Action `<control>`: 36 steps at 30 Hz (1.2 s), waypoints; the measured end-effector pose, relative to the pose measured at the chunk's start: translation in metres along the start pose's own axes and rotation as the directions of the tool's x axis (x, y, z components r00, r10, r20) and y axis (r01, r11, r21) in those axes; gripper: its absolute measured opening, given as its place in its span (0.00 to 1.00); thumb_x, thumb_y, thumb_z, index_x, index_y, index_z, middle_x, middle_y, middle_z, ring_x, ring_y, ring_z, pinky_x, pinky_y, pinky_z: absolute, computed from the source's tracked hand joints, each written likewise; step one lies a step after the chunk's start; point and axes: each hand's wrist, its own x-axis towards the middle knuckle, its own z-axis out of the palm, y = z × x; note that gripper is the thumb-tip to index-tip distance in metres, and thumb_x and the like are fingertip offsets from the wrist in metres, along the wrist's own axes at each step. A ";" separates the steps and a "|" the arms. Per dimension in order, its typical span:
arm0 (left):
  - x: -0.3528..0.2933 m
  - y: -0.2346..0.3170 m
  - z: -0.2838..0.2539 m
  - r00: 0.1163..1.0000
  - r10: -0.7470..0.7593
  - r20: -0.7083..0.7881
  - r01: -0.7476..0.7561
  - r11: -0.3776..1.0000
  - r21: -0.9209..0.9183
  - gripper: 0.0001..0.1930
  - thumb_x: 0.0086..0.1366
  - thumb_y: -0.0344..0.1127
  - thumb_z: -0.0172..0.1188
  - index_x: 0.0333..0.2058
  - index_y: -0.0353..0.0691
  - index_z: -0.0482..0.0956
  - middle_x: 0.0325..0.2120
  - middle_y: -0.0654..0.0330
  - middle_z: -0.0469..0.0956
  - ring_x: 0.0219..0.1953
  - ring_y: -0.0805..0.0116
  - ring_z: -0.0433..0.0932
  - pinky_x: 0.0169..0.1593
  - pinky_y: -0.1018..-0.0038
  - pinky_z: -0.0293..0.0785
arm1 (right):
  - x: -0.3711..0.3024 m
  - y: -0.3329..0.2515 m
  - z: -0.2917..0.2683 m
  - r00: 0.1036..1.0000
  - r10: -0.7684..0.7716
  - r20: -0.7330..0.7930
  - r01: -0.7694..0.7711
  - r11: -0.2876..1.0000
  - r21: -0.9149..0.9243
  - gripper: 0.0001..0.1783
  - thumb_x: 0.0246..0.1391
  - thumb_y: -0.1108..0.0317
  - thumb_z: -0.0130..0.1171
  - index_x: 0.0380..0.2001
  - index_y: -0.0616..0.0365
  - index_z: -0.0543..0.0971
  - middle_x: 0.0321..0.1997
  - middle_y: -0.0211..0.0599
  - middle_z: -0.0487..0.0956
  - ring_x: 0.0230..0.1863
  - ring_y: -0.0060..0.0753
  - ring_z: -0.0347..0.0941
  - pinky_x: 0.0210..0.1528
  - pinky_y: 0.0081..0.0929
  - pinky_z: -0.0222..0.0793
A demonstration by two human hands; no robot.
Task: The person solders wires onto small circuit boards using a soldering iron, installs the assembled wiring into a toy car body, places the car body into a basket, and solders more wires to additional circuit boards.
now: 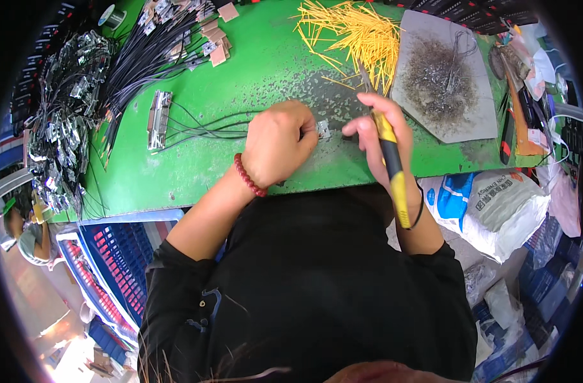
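Note:
My left hand (277, 142), with a red bead bracelet at its wrist, is closed around thin black cables (221, 132) over the green bench. Its fingertips are mostly hidden under the hand. To the left, the cables run to a silvery metal bracket piece (158, 120). Just right of the left hand lies a small shiny metal part (324, 129); whether a cable joins it, I cannot tell. My right hand (388, 131) grips a soldering iron (391, 159) by its yellow-and-black handle. The grey tip points up and away, near the yellow strips, apart from the cables.
Thin yellow strips (358, 32) are heaped at the back. A grey slab (448, 76) with dark residue stands right of them. Black cables with tan squares (219, 54) and bundled metal parts (74, 83) fill the left. A white sack (505, 207) sits below the bench's right edge.

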 end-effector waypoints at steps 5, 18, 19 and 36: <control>0.001 0.003 0.003 1.000 -0.011 -0.009 0.011 0.999 0.047 0.05 0.49 0.26 0.63 0.21 0.35 0.75 0.24 0.56 0.77 0.29 0.55 0.77 0.34 0.66 0.73 | -0.021 -0.001 -0.022 0.998 -0.063 -0.014 0.064 0.992 0.109 0.27 0.61 0.52 0.57 0.52 0.65 0.75 0.29 0.37 0.80 0.27 0.20 0.72 0.30 0.17 0.65; 0.002 0.005 0.005 0.999 -0.035 -0.003 0.036 0.992 0.121 0.04 0.49 0.26 0.62 0.20 0.36 0.75 0.24 0.57 0.77 0.30 0.55 0.78 0.33 0.66 0.74 | -0.046 0.012 -0.022 0.996 -0.022 -0.086 0.029 0.996 0.080 0.13 0.50 0.66 0.63 0.33 0.61 0.72 0.26 0.26 0.69 0.25 0.14 0.59 0.27 0.16 0.54; 0.002 0.005 0.005 1.000 -0.030 -0.009 0.031 0.992 0.119 0.04 0.49 0.26 0.62 0.20 0.36 0.75 0.24 0.57 0.77 0.30 0.55 0.78 0.33 0.66 0.74 | -0.046 0.013 -0.022 0.996 -0.037 -0.077 0.041 0.998 0.055 0.13 0.50 0.67 0.63 0.32 0.61 0.71 0.25 0.26 0.69 0.25 0.14 0.59 0.27 0.16 0.54; -0.001 0.002 0.008 0.998 0.010 -0.054 -0.004 0.995 0.099 0.04 0.49 0.29 0.59 0.19 0.38 0.74 0.24 0.56 0.75 0.30 0.53 0.77 0.32 0.61 0.74 | -0.043 0.012 -0.018 0.995 -0.081 -0.064 0.083 0.996 0.033 0.11 0.48 0.70 0.62 0.31 0.61 0.71 0.26 0.28 0.70 0.27 0.16 0.60 0.29 0.18 0.54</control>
